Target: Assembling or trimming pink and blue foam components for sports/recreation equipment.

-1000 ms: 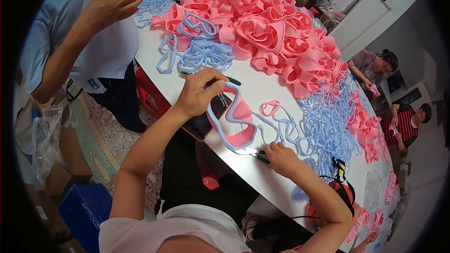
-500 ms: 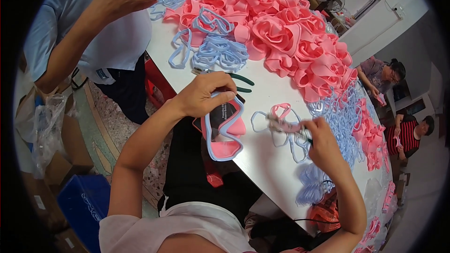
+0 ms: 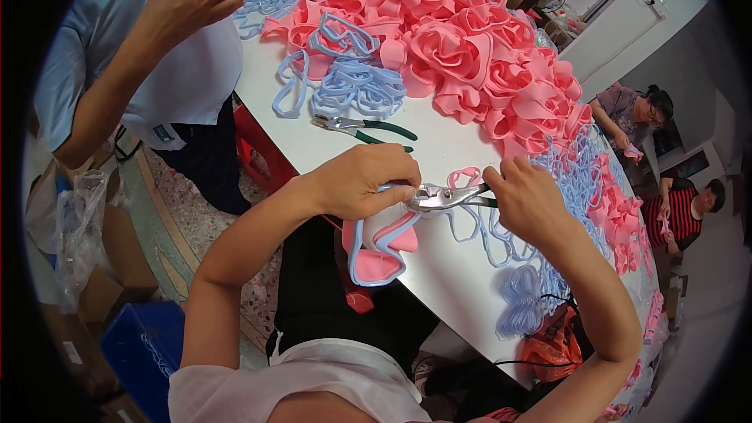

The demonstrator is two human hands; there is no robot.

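Note:
My left hand [image 3: 362,180] is closed in a pinch on the upper edge of a soft pink piece with pale blue edging [image 3: 377,265]. The rest of this piece hangs in a wavy loop over the table's front edge. In my right hand [image 3: 526,194] is a pair of pliers [image 3: 440,198] with silver jaws and dark green handles. Their jaws meet the piece's edge right at my left fingertips, which partly hide the contact. Below and beyond the pliers, loose pale blue loops [image 3: 497,239] and a small pink loop [image 3: 464,178] lie on the table.
Another pair of pliers [image 3: 348,123] lies near a blue loop pile [image 3: 360,90]. A big pink heap [image 3: 446,47] covers the far table [image 3: 446,129]. An orange-red bag [image 3: 554,345] sits right. A co-worker's hand [image 3: 188,4] is at left; a blue bin [image 3: 145,348] stands below.
My right hand has brought the pliers left and up to the piece's edge by my left hand. My left hand has shifted right and slightly down, and the piece's grip position has changed.

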